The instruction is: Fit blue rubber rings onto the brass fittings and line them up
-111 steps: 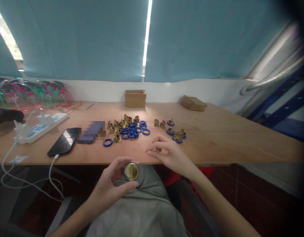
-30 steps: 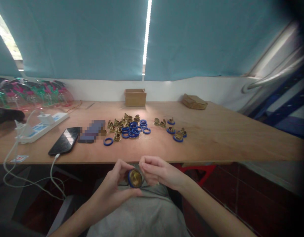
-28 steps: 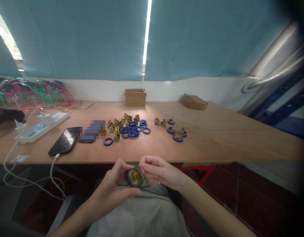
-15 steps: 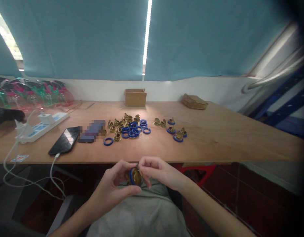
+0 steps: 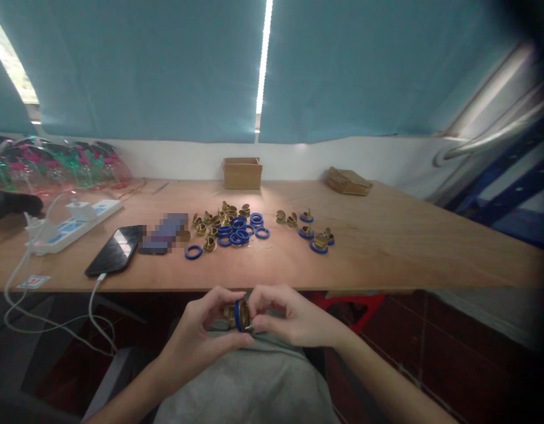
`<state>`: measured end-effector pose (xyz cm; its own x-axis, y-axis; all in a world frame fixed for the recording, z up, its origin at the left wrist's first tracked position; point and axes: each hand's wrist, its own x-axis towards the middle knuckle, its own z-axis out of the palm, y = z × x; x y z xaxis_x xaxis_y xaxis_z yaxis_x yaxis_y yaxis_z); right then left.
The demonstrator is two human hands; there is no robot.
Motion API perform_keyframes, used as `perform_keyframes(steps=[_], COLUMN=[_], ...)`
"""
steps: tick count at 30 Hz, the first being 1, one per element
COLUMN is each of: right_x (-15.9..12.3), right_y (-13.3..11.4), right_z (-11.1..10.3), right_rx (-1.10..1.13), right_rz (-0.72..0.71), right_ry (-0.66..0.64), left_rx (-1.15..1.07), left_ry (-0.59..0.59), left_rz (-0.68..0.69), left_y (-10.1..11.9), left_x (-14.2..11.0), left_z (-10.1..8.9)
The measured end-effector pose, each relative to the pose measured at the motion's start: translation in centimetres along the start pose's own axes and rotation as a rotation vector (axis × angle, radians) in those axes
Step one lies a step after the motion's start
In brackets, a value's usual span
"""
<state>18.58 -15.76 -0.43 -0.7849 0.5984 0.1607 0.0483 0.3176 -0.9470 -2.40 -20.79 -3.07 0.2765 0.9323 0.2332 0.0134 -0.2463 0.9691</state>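
1. Through the head camera I see the left hand (image 5: 201, 330) gripping a round brass-coloured metal fitting (image 5: 244, 315) between curled fingers above and thumb below, opened only as wide as the piece.
2. A blue ring (image 5: 238, 318) sits around that fitting, which is turned on its side over the lap, just off the front edge of the wooden bench (image 5: 408, 235).
3. I have the right hand (image 5: 283, 312) with forefinger and thumb bent close together against the fitting's right-hand face; a thin pale sliver shows at the thumb tip, and I cannot tell whether it is pinched.
4. On the bench, midway between its left and right ends, I see a heap of brass-coloured fittings (image 5: 210, 244) beside loose blue rings (image 5: 239, 237); one single blue ring (image 5: 193, 252) lies nearer the front edge.
5. Right of the heap stand several fittings seated in blue rings (image 5: 319, 244).
6. By the back edge I see an open brown cardboard box (image 5: 242, 175); toward the back right corner, a flattened brown packet (image 5: 349, 181).
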Motion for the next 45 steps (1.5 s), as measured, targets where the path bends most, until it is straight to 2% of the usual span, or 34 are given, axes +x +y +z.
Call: perform_keyframes(steps=[6,13,17,21,25,30,36,45], right_x=[-0.1,-0.6,-0.9,-1.1,-1.3,-1.2,-1.0,-0.8], right_y=[-0.5,-1.5,-1.9,-2.6,-3.3,-3.5,-3.2,-2.7], right_z=[0.0,0.4,0.9,1.8,2.4,2.5,2.3,2.7], right_rx=[-0.259,-0.505,-0.655,-0.828,-0.967,-1.003,-0.991,-1.006], right_rz=[-0.092,-0.136,-0.239,-0.382,-0.481,-0.514,-0.527,-0.534], right_ry=[0.042,0.071,0.105,0.158,0.191,0.180,0.177,0.235], left_rx=[0.061,0.080,0.134,0.249,0.255,0.260,0.241,0.293], left_ry=[-0.004,-0.045,-0.066,-0.078,-0.078,-0.059,-0.041,-0.012], left_rz=[0.005,0.037,0.097,0.230,0.329,0.387,0.383,0.430], left_y=[0.0,0.6,0.8,1.2,1.7,1.6,1.0,0.9], left_x=[-0.1,-0.1,-0.3,-0.4,-0.5,-0.6,-0.4,-0.6], left_z=[0.0,0.1,-0.1,-0.5,-0.7,-0.9,-0.9,-0.9])
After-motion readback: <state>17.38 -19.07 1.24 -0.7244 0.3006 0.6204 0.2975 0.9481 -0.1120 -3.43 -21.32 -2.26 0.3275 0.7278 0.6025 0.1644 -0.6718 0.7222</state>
